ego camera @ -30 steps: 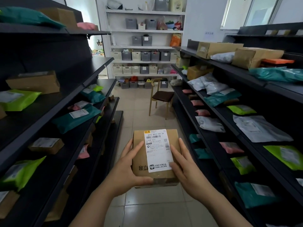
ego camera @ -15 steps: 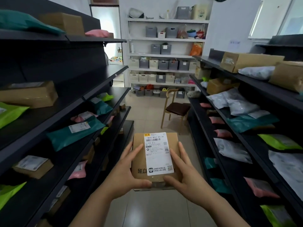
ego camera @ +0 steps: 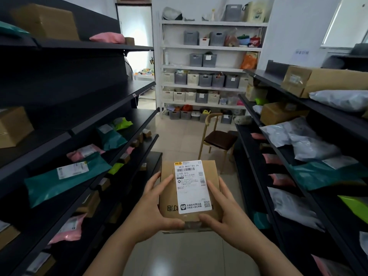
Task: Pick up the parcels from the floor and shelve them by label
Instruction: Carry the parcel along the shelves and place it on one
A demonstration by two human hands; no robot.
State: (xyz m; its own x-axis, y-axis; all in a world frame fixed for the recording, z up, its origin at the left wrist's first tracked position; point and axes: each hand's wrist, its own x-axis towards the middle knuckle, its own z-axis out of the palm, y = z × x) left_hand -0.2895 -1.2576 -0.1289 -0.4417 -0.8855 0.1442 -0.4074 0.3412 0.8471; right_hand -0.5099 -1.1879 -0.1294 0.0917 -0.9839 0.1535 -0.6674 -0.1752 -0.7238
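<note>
I hold a small brown cardboard parcel (ego camera: 169, 196) in front of me at waist height, in the aisle between two black shelf racks. Its white shipping label (ego camera: 192, 186) faces up and reads B037. My left hand (ego camera: 153, 212) grips the parcel's left side with the thumb under the near edge. My right hand (ego camera: 229, 212) grips the right side, fingers lying along the label's edge. Black shelves on the left (ego camera: 111, 124) and right (ego camera: 264, 144) carry teal, pink, green and grey mailers and brown boxes.
A wooden chair (ego camera: 219, 138) with a dark seat stands in the aisle ahead, close to the right rack. A white shelf unit (ego camera: 209, 66) with grey and cream baskets fills the back wall. Tiled floor (ego camera: 179, 136) runs down the aisle. A doorway (ego camera: 135, 36) opens at back left.
My view has turned left and tilted up, so the left rack fills more of the frame. The parcel stays held in both hands in the same grip.
</note>
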